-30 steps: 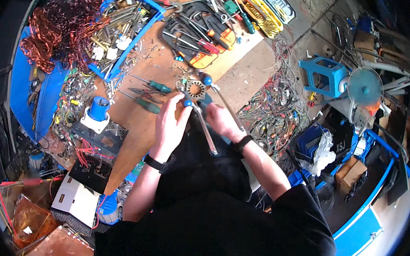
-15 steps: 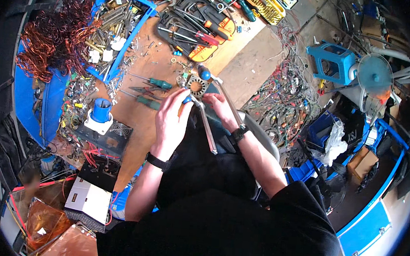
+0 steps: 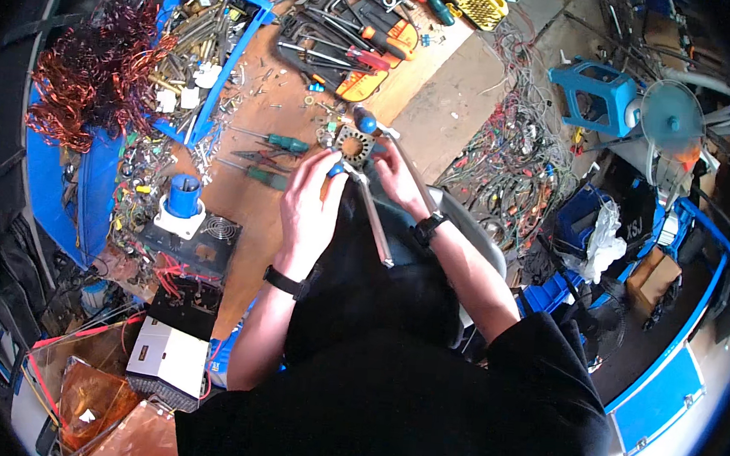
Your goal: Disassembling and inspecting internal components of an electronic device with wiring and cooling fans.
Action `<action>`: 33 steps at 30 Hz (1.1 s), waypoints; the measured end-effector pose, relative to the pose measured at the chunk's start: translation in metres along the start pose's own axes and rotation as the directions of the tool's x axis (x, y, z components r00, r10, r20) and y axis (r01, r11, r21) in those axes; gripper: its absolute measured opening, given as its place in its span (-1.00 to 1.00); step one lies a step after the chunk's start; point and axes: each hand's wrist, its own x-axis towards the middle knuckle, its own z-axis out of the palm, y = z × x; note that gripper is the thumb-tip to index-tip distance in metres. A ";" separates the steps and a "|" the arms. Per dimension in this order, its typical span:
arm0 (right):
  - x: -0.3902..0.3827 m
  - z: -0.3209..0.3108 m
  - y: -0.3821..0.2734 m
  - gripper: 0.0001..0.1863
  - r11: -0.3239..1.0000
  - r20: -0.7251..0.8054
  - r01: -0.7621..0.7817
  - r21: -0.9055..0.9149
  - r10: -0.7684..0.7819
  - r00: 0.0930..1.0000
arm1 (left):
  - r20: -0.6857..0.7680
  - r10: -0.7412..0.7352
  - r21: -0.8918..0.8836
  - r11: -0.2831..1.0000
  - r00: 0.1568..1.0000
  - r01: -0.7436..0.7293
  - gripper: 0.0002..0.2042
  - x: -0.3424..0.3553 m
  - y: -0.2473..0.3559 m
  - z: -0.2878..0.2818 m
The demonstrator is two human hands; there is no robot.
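A square motor stator core (image 3: 366,144) with a slotted round hole sits between my hands at the table's near edge. My left hand (image 3: 309,202) is closed, its fingers curled at the core's left side beside a blue ball knob (image 3: 336,169). My right hand (image 3: 399,181) grips the core's right side, with some fingertips hidden. A second blue ball knob (image 3: 363,121) stands beyond the core. One metal bar (image 3: 375,220) slants toward my lap; another metal bar (image 3: 412,170) passes along my right hand.
Green-handled screwdrivers (image 3: 288,143) and pliers (image 3: 261,160) lie to the left. Beyond are hex key sets (image 3: 345,42) and a blue tray (image 3: 213,113) of metal parts. Copper wire (image 3: 94,78) is heaped at far left; tangled cables (image 3: 507,162) lie on the right.
My right hand has moved forward along the core's right side, its fingers now higher up. My left hand stays at the core's left side. The view has shifted slightly.
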 end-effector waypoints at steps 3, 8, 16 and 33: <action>-0.008 0.007 -0.003 -0.40 0.932 0.093 -0.222 0.287 0.204 0.975 | 0.003 0.011 0.020 1.000 1.000 -0.011 -0.71 0.000 -0.001 -0.003; -0.010 0.005 0.010 -0.32 0.991 -0.043 0.057 0.118 -0.052 0.998 | 0.015 0.023 -0.004 1.000 1.000 -0.023 -0.71 0.001 -0.001 -0.001; -0.003 -0.020 -0.008 -0.34 0.988 0.054 0.104 -0.113 -0.099 0.994 | -0.012 0.050 0.023 0.999 0.999 -0.049 -0.72 0.001 -0.001 0.005; -0.005 -0.019 0.009 -0.19 0.993 0.343 -0.039 0.111 -0.002 0.939 | 0.020 -0.522 -0.525 0.720 0.852 0.454 -0.60 -0.044 -0.056 0.034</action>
